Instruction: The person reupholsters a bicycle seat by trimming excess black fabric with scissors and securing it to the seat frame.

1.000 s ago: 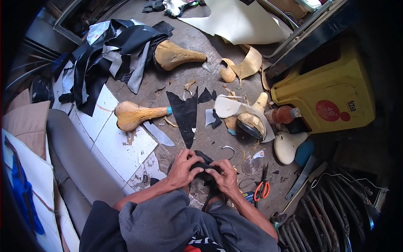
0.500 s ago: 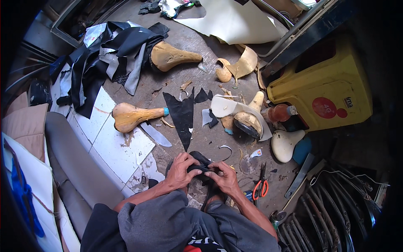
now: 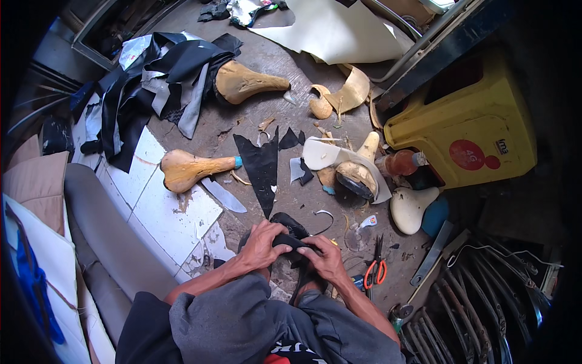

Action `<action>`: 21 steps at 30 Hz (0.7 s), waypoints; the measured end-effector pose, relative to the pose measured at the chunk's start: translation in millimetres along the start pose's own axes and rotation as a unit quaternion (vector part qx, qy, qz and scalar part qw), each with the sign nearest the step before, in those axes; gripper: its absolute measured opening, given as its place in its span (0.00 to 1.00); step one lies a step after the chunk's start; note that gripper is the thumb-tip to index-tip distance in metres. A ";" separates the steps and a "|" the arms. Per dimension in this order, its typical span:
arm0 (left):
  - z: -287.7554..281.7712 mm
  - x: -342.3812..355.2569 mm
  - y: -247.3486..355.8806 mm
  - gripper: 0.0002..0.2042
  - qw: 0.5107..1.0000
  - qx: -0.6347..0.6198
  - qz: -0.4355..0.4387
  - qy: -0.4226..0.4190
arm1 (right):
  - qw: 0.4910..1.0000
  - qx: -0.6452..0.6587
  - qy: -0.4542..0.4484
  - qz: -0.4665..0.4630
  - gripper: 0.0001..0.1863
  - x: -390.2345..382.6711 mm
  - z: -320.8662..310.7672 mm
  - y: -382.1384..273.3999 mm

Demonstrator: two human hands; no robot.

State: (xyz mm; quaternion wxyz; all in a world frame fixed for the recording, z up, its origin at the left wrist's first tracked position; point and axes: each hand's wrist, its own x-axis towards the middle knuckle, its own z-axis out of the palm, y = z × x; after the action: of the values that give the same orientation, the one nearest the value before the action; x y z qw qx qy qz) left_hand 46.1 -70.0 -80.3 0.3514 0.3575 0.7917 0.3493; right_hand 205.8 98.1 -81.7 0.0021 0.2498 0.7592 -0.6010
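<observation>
My left hand (image 3: 264,244) and my right hand (image 3: 324,258) are closed on a black piece of material (image 3: 288,241), thumbs and fingers pinching it near my lap, by my feet. Just beyond them lies a pointed black scrap (image 3: 257,170) on the floor. Orange-handled scissors (image 3: 377,271) lie right of my right hand. Beyond my left hand, a worn tan saddle (image 3: 185,171) rests on white tiles (image 3: 136,188). A pale saddle (image 3: 409,212) and a saddle wrapped with white sheet (image 3: 357,176) lie further right.
A yellow plastic container (image 3: 467,121) and bottle (image 3: 397,164) stand at right, above stacked metal rods (image 3: 461,309). A grey padded cushion (image 3: 109,230) and cardboard (image 3: 36,176) are left. Black fabric scraps (image 3: 157,79), another saddle (image 3: 242,82) and a cream sheet (image 3: 339,30) lie at the back.
My fingers have shifted slightly along the black piece, and both hands are a little lower in view. The floor items appear slightly shifted left as the view moved.
</observation>
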 end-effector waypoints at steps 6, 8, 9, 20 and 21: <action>-0.1 -7.2 -3.6 0.15 0.989 0.004 0.117 0.086 | 0.910 -0.304 0.258 0.116 0.19 -57.9 -68.9 87.6; -5.0 -2.6 4.7 0.14 0.973 0.074 0.164 0.144 | 0.861 -0.385 0.268 0.196 0.23 -91.0 -84.8 121.5; -5.4 -1.3 4.5 0.14 0.973 0.075 0.161 0.148 | 0.832 -0.393 0.304 0.246 0.25 -101.4 -86.5 131.7; -20.4 27.7 17.8 0.12 0.911 0.165 0.264 0.270 | 0.902 -0.090 0.303 0.294 0.30 -154.0 -110.3 160.2; -22.8 30.2 19.0 0.12 0.909 0.166 0.266 0.273 | 0.894 -0.068 0.307 0.320 0.30 -155.7 -113.3 162.6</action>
State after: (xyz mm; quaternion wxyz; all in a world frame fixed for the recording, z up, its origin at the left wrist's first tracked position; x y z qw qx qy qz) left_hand 18.8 -42.9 -62.6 -0.0489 0.4984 0.7788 0.3777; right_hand 437.8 167.8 -151.2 -0.0216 0.6507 0.6402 -0.4078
